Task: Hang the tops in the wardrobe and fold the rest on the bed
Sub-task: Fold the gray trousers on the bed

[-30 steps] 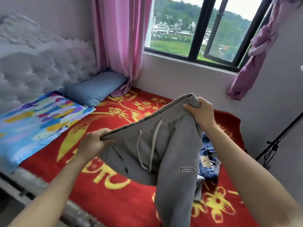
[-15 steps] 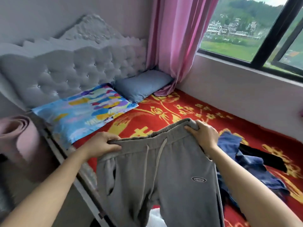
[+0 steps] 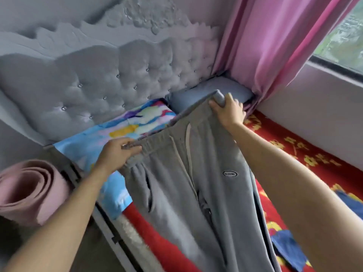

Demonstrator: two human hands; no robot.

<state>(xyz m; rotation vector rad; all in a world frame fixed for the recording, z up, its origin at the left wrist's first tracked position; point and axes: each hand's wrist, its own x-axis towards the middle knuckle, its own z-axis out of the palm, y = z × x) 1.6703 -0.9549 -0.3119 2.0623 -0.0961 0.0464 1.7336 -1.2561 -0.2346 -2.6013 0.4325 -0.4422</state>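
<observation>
oval patch [image 3: 230, 173] on grey sweatpants [image 3: 216, 209]: lettering unreadable

- The left hand [image 3: 117, 152] is gripping one end of the waistband of the grey sweatpants [image 3: 196, 183]; the right hand [image 3: 227, 112] is gripping the other end, higher up.
- The sweatpants are hanging legs down over the bed [image 3: 294, 154], with the drawstrings dangling.
- A multicoloured pillow [image 3: 110, 134] and a blue pillow [image 3: 196, 93] are lying against the tufted headboard [image 3: 88, 81].
- A rolled pink mat [image 3: 29, 191] is sitting beside the bed.
- A blue garment [image 3: 286, 244] is lying on the bed.
</observation>
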